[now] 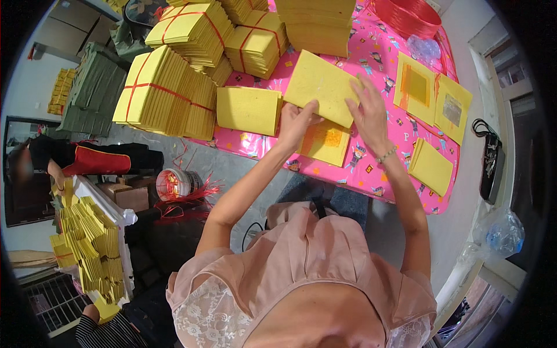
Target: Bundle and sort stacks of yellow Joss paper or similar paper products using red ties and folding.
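While both hands grip a thin stack of yellow paper [321,87] over the pink table [400,139], the left hand [297,123] pinches its near corner and the right hand [366,113] lies with fingers spread on the right edge. Such sheets look light, limp and prone to sliding apart, so holding opposite edges seems safest. Another sheet with an orange square [326,141] lies just under the hands; tied bundles [165,93] sit beyond the left hand.

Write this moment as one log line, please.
left hand: holds yellow paper stack | right hand: on same stack | surface: pink tablecloth
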{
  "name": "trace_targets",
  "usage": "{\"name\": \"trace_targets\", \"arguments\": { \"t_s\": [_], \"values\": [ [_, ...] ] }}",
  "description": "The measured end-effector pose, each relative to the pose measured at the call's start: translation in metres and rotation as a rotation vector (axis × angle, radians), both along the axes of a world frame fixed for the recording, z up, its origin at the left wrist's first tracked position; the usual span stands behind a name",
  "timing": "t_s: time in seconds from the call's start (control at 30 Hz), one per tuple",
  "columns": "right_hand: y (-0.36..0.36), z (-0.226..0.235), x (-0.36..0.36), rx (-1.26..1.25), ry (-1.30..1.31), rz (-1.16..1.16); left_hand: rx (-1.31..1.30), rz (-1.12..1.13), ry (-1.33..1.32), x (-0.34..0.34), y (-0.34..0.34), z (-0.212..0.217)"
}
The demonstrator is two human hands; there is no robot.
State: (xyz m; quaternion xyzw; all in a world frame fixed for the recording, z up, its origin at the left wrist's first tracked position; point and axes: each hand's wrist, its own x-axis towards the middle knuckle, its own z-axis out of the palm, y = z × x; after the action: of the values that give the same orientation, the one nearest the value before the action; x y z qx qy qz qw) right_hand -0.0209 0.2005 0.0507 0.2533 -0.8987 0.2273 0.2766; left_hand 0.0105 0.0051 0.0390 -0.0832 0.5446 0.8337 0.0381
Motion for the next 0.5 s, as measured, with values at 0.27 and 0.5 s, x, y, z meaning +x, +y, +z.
{"name": "trace_targets", "arguments": {
  "t_s": [0.27,0.5],
  "values": [
    [-0.084,0.012,-0.022,-0.784,-1.006,0.448,0.055,0.216,0.132,0.052,-0.094,0.01],
    [-0.153,-0.019,-0.034,-0.382,-0.94,0.328,-0.189,0.389,0.003,0.052,-0.15,-0.032]
  ]
}}
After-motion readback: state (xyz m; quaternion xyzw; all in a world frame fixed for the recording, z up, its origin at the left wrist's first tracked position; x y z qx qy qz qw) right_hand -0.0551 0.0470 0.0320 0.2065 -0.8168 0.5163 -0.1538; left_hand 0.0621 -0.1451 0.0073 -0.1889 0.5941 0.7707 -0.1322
